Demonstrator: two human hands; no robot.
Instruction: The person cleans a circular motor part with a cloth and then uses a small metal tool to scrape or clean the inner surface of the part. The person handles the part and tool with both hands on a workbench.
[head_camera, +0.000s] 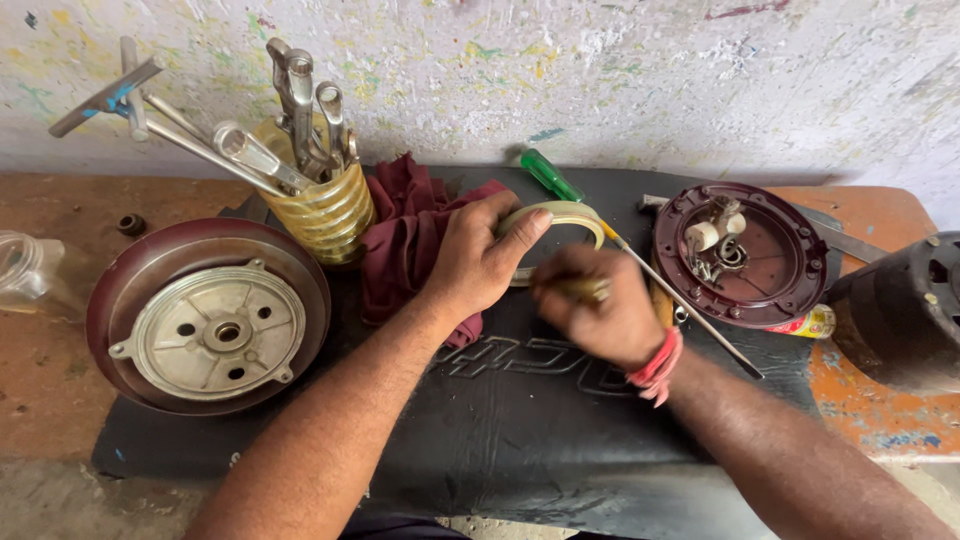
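At centre of the black mat (560, 440), both hands meet on one item.

Item held: roll of pale tape (560, 214), a cream-yellow ring, standing on edge. Left hand (478, 258) wraps its near-left arc, thumb laid over the top of the rim, fingers curled behind; hold is closed on the roll. Right hand (598, 305) is a closed fist just below and to the right of the roll, blurred; something small and yellowish shows at the knuckles, and what it pinches cannot be told. Red thread band (655, 368) on the right wrist.

Behind the grip: maroon cloth (400, 235), bunched, partly under the left hand. Green-handled screwdriver (548, 174) lies just beyond the roll, its long shaft running out to the right past the right hand.

Left of the grip: yellow ribbed container (322, 212) holding upright spanners (300, 100); further left, a dark red round cover (130, 290) with a grey metal plate (215, 330) seated in it.

Right of the grip: second dark red round cover (745, 255), open side up, small screws and loose parts (715, 245) inside. Black motor housing (910, 305) at the far right edge, on the orange bench (870, 405).
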